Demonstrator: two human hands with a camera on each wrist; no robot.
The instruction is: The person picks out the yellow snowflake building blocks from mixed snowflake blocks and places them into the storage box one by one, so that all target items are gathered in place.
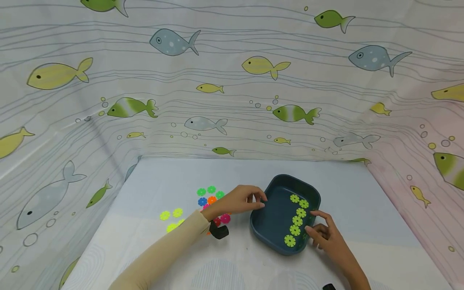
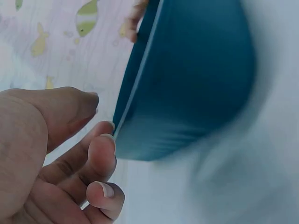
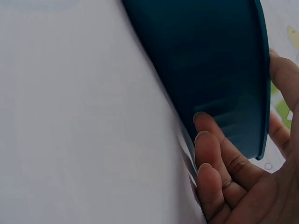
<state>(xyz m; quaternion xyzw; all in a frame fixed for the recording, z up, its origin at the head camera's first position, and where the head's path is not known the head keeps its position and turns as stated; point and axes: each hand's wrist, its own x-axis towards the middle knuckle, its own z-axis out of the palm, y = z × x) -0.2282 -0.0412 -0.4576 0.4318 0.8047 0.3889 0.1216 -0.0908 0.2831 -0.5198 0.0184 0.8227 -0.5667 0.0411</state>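
A dark blue rounded basin (image 1: pixel 272 219) sits slightly turned on the table. Along its right side inside lies a curved row of several yellow-green notched discs (image 1: pixel 297 220), like plastic snowflake connectors. My right hand (image 1: pixel 331 241) grips the right rim, thumb and forefinger over the edge. In the right wrist view its other fingers (image 3: pixel 208 144) lie against the outer wall. My left hand (image 1: pixel 241 199) is at the left rim, fingers loosely bent. In the left wrist view, its fingertips (image 2: pixel 107 126) are right at the rim and the thumb stands apart, nothing between them.
Left of the basin, partly behind my left forearm, lies a spread of loose discs: green (image 1: pixel 211 189), blue (image 1: pixel 202 201), orange (image 1: pixel 212 199) and pink (image 1: pixel 225 218). Farther left are several yellow discs (image 1: pixel 164 215). Fish-printed cloth walls (image 1: pixel 232 100) enclose the table's back and sides.
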